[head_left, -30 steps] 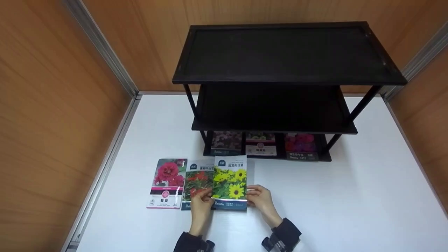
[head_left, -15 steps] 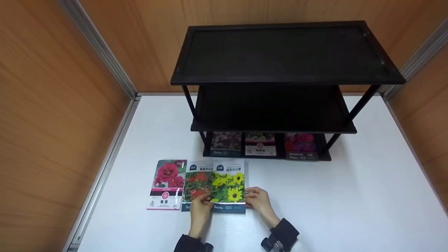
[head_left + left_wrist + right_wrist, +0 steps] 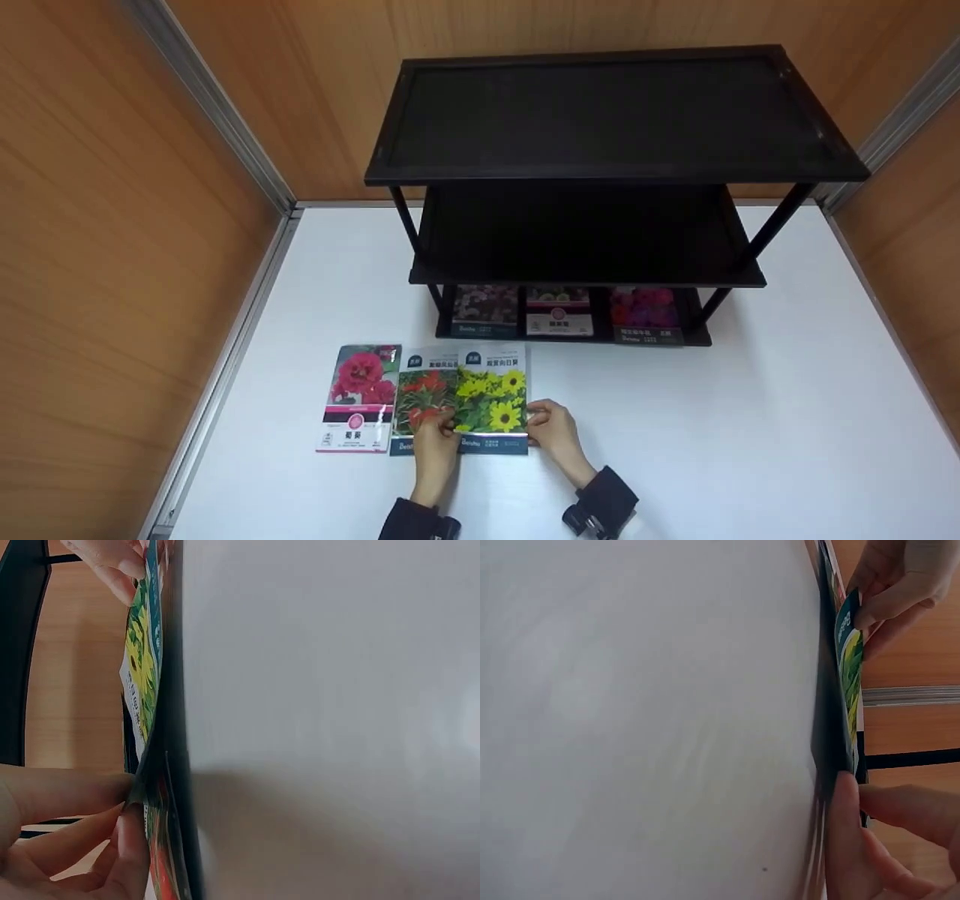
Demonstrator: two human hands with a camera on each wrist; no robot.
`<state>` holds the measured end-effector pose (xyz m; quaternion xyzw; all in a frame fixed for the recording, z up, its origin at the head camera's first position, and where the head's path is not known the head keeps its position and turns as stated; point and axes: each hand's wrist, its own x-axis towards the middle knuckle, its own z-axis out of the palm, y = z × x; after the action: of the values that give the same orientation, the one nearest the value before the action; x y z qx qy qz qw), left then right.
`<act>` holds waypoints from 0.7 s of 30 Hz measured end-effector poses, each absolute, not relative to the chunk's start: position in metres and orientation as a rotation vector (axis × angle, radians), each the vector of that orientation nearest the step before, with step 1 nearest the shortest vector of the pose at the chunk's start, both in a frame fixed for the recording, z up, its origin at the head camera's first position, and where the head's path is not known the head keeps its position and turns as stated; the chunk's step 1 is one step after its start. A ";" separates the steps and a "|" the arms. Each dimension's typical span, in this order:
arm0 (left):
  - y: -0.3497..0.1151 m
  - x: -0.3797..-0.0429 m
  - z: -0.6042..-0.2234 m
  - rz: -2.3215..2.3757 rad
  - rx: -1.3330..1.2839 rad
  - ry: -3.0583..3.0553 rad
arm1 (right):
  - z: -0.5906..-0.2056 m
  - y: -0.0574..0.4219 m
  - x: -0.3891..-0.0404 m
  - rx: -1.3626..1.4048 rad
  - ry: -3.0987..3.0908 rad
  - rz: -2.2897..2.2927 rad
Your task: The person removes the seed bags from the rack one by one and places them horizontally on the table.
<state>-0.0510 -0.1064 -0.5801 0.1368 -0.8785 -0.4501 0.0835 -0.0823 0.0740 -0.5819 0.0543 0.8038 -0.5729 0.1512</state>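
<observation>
A seed packet with yellow sunflowers [image 3: 491, 394] lies between my hands in the head view, in front of the rack. My left hand [image 3: 435, 451] pinches its left edge near the bottom, thumb and fingers on either face in the left wrist view. My right hand [image 3: 556, 439] pinches the opposite edge, also seen in the right wrist view, where the packet [image 3: 850, 682] bows slightly. To its left is a packet with red flowers [image 3: 421, 390], partly covered by the sunflower packet and my left fingers. Farther left lies a pink-flowered packet [image 3: 358, 401], flat on the table.
A black three-tier rack [image 3: 600, 120] stands at the back of the white table [image 3: 735, 450]. Its bottom shelf holds a purple-flowered packet [image 3: 485, 309], a white-and-pink packet [image 3: 559, 319] and a magenta-flowered packet [image 3: 645, 311]. Wood-grain panels [image 3: 112, 262] enclose the table.
Both hands have brought the sunflower packet slightly down and toward me, so its lower edge nearly lines up with the red-flowered packet's. The grip on both edges stays.
</observation>
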 end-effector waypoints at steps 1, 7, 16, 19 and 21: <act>-0.106 -0.052 -0.580 -1.340 0.410 -2.628 | -0.582 0.074 -0.082 0.148 2.314 -1.634; -0.104 -0.054 -0.583 -1.321 0.417 -2.640 | -0.582 0.075 -0.080 0.096 2.350 -1.591; -0.102 -0.055 -0.582 -1.307 0.468 -2.679 | -0.581 0.074 -0.080 0.062 2.403 -1.526; -0.102 -0.054 -0.583 -1.293 0.451 -2.678 | -0.582 0.074 -0.080 0.062 2.410 -1.512; -0.102 -0.054 -0.583 -1.279 0.429 -2.671 | -0.582 0.074 -0.080 0.064 2.419 -1.500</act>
<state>-0.0538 -0.1020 -0.5834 0.1431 -0.8902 -0.4262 0.0744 -0.0804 0.0743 -0.5819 0.0223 0.8405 -0.5211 0.1469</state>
